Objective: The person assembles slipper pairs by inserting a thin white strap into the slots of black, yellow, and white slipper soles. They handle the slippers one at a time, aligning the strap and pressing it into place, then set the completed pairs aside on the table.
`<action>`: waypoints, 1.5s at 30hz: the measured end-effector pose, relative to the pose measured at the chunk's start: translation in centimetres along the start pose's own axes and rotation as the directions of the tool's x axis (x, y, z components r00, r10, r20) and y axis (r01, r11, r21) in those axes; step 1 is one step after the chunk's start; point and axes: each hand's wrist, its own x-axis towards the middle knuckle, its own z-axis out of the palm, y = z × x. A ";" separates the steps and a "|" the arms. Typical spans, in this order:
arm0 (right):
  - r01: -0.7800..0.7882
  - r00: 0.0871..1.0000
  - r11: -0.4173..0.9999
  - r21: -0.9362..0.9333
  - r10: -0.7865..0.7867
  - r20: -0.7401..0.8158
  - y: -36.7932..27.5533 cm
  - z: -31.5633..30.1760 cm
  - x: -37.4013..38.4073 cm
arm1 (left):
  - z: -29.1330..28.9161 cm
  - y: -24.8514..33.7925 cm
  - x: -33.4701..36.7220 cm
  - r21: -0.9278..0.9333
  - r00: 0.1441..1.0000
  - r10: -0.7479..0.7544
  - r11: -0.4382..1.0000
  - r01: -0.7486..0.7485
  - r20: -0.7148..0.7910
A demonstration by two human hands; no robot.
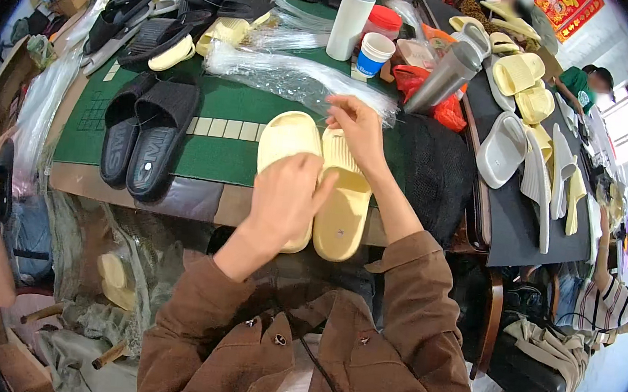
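Two pale yellow slippers lie side by side at the near table edge, directly in front of me. My left hand [283,197] is closed over the left slipper [286,136] and covers its middle and part of its heel. Above the ribbed strap end of the right slipper [341,226] is my right hand [359,130], its fingers bent together in a pinch. Whatever those fingertips may hold is too small to make out. A pair of black slippers [163,138] sits to the left on the green table mat [218,163].
Clear plastic bags [281,74] lie beyond the slippers. A white tumbler [353,18], a paper cup [375,53] and a steel tumbler [445,76] stand farther back. More black slippers [154,38] are piled far left; grey and yellow ones [503,147] fill the right table. Other people work nearby.
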 end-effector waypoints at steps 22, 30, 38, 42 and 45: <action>0.108 0.978 0.989 -0.102 -0.124 -0.170 0.4 0.5 -1.0 | 6.8 -5.6 7.5 -0.489 0.984 -0.150 0.868 0.083 -0.098; 0.070 0.987 0.997 -0.012 -0.071 -0.146 0.0 0.7 -1.2 | 7.1 -5.7 7.0 -0.493 0.961 -0.211 0.865 0.099 -0.177; 0.003 0.999 0.997 -0.082 -0.007 -0.051 0.5 0.4 -1.2 | 7.5 -6.2 7.0 -0.525 0.938 -0.251 0.846 0.093 -0.238; -0.011 0.999 0.996 -0.091 0.008 -0.034 0.1 0.4 -1.3 | 7.6 -6.1 6.9 -0.523 0.942 -0.236 0.849 0.080 -0.239; -0.025 0.999 0.996 -0.087 0.022 -0.036 0.3 0.4 -1.3 | 7.8 -6.2 6.9 -0.533 0.928 -0.243 0.844 0.057 -0.284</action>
